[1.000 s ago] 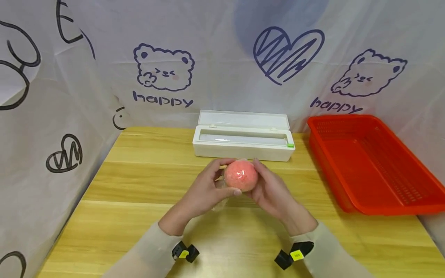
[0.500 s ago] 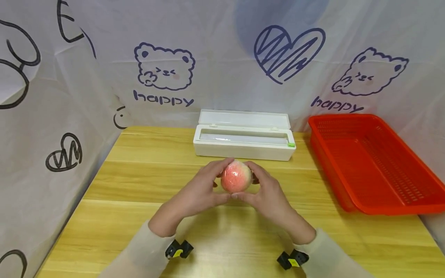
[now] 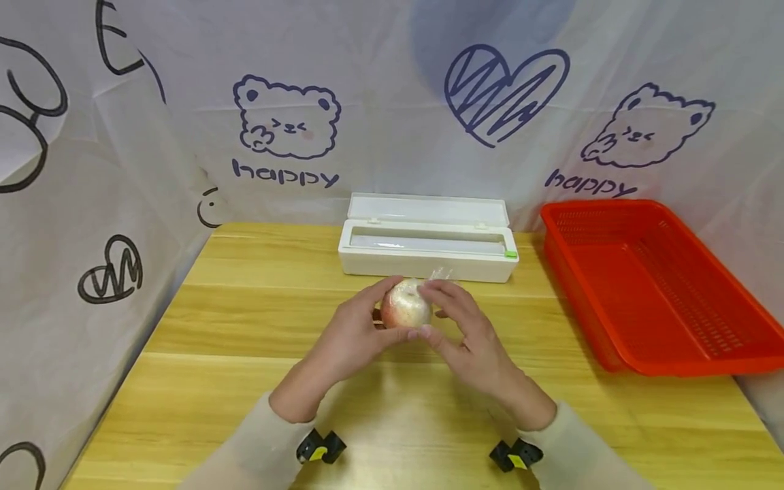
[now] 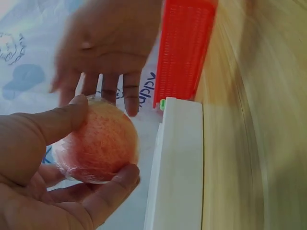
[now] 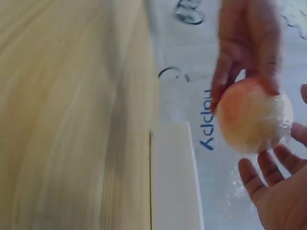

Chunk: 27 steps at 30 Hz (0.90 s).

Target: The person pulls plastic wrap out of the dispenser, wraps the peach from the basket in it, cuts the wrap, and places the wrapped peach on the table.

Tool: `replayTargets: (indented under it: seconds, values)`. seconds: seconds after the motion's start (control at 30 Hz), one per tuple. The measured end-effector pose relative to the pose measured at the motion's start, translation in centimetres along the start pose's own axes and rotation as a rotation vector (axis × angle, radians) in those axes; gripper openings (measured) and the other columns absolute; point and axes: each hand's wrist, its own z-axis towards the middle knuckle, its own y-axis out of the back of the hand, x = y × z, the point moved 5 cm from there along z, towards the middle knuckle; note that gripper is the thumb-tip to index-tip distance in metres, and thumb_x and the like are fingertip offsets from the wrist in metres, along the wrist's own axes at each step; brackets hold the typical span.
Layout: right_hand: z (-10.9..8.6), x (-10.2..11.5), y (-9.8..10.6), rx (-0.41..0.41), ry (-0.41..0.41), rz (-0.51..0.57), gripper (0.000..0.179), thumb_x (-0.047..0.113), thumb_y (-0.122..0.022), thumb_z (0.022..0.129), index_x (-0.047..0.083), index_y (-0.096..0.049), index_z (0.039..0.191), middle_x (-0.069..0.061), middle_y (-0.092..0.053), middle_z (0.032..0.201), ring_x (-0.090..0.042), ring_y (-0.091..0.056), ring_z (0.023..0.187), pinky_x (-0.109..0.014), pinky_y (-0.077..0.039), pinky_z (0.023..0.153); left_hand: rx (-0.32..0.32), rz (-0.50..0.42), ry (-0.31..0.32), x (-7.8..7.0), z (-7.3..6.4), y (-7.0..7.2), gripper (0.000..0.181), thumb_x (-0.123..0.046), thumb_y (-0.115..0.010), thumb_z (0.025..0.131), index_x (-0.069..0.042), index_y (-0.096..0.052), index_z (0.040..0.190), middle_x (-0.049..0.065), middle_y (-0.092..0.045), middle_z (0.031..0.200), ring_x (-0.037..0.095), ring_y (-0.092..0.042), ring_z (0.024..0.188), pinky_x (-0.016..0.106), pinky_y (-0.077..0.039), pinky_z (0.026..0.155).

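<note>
A peach [image 3: 404,307], red on one side and cream on the other, is wrapped in shiny cling film. My left hand [image 3: 350,337] grips it between thumb and fingers, above the table in front of the white box. Around the peach's right side is my right hand [image 3: 476,344], its fingers spread and loosely bent, thumb tip beside the left thumb. The right wrist view has the right fingertips [image 5: 265,167] right at the wrapped surface without closing round it. A loose bit of cling film [image 5: 240,187] trails below the peach there.
Behind the hands stands a long white cling film box [image 3: 429,262], its lid [image 3: 429,209] raised and a film roll inside. A red plastic basket [image 3: 588,327] sits at the right of the wooden table [image 3: 245,327]. A printed cloth [image 3: 392,102] hangs behind.
The peach has been turned in the hands, from its pink side to its cream side facing up. The right fingers have shifted over its top right, and loose film now shows there.
</note>
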Motion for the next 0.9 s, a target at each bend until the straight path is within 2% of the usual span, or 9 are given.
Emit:
replayTargets:
  seconds: [0.1,0.23,0.3,0.37,0.47,0.63,0.7,0.8,0.9]
  values:
    - [0.4,-0.4,0.3,-0.045,-0.171,0.104,0.041,0.018,-0.067,0.104,0.011,-0.058,0.143,-0.009,-0.057,0.143,-0.026,-0.058,0.127,-0.048,-0.057,0.098,-0.002,-0.019,-0.043,-0.3,-0.1,-0.1,0.080,-0.010,-0.091,0.084,-0.019,-0.052,0.154,0.007,-0.058,0.146,0.027,-0.069,0.114,0.033,-0.063,0.086]
    - [0.6,-0.9,0.1,-0.121,-0.427,0.215,0.035,0.031,-0.068,0.105,0.012,-0.062,0.133,-0.007,-0.064,0.131,-0.024,-0.061,0.116,-0.034,-0.055,0.090,0.001,0.007,-0.106,-0.7,-0.2,-0.4,0.082,-0.005,-0.091,0.081,-0.014,-0.052,0.153,0.008,-0.052,0.150,0.026,-0.065,0.119,0.029,-0.062,0.089]
    - [0.6,-0.9,0.0,-0.171,-0.493,0.274,0.031,0.029,-0.069,0.104,0.011,-0.066,0.130,-0.009,-0.067,0.126,-0.024,-0.063,0.111,-0.029,-0.056,0.085,-0.009,0.025,-0.132,-0.9,-0.3,-0.6,0.081,-0.004,-0.091,0.081,-0.012,-0.052,0.152,0.009,-0.051,0.151,0.025,-0.064,0.121,0.029,-0.061,0.090]
    - [0.6,-0.9,-0.1,-0.220,-0.517,0.314,0.026,0.024,-0.069,0.104,0.010,-0.069,0.126,-0.010,-0.070,0.121,-0.022,-0.064,0.105,-0.026,-0.056,0.081,-0.021,0.034,-0.141,-0.9,-0.3,-0.7,0.080,-0.004,-0.091,0.081,-0.011,-0.052,0.151,0.009,-0.051,0.150,0.025,-0.063,0.120,0.028,-0.061,0.089]
    - [0.4,-0.9,-0.2,-0.272,-0.521,0.317,0.022,0.022,-0.070,0.103,0.010,-0.072,0.122,-0.011,-0.073,0.115,-0.018,-0.064,0.097,-0.023,-0.055,0.077,-0.011,-0.022,-0.104,-0.8,-0.5,-0.7,0.071,-0.010,-0.088,0.087,-0.014,-0.054,0.149,0.009,-0.050,0.150,0.029,-0.062,0.120,0.030,-0.062,0.086]
    - [0.0,-0.9,-0.9,-0.230,-0.507,0.365,0.025,0.020,-0.071,0.103,0.009,-0.070,0.126,-0.011,-0.071,0.125,-0.024,-0.065,0.112,-0.023,-0.057,0.081,-0.020,-0.178,0.010,-0.2,-0.7,-0.4,0.042,-0.024,-0.076,0.099,-0.018,-0.061,0.138,0.005,-0.053,0.150,0.039,-0.063,0.123,0.037,-0.061,0.082]
    - [-0.1,-0.8,-1.1,-0.211,-0.496,0.394,0.027,0.017,-0.072,0.102,0.009,-0.069,0.128,-0.010,-0.069,0.129,-0.027,-0.063,0.118,-0.025,-0.059,0.083,-0.047,-0.221,0.031,0.0,-0.8,-0.3,0.035,-0.022,-0.074,0.100,-0.018,-0.063,0.133,0.004,-0.055,0.148,0.037,-0.064,0.123,0.036,-0.060,0.081]
    - [-0.1,-0.7,-1.2,-0.226,-0.475,0.417,0.027,0.012,-0.074,0.099,0.008,-0.070,0.125,-0.009,-0.068,0.128,-0.025,-0.063,0.118,-0.026,-0.060,0.082,-0.091,-0.254,0.027,0.0,-0.9,-0.3,0.027,-0.021,-0.072,0.101,-0.017,-0.067,0.127,0.005,-0.058,0.143,0.033,-0.067,0.118,0.033,-0.058,0.077]
    - [-0.2,-0.5,-1.2,-0.264,-0.454,0.404,0.022,0.009,-0.075,0.098,0.006,-0.073,0.120,-0.009,-0.070,0.123,-0.019,-0.064,0.115,-0.026,-0.061,0.080,-0.130,-0.283,0.018,0.1,-0.9,-0.4,0.019,-0.020,-0.068,0.103,-0.017,-0.069,0.122,0.005,-0.062,0.130,0.026,-0.069,0.103,0.027,-0.052,0.067]
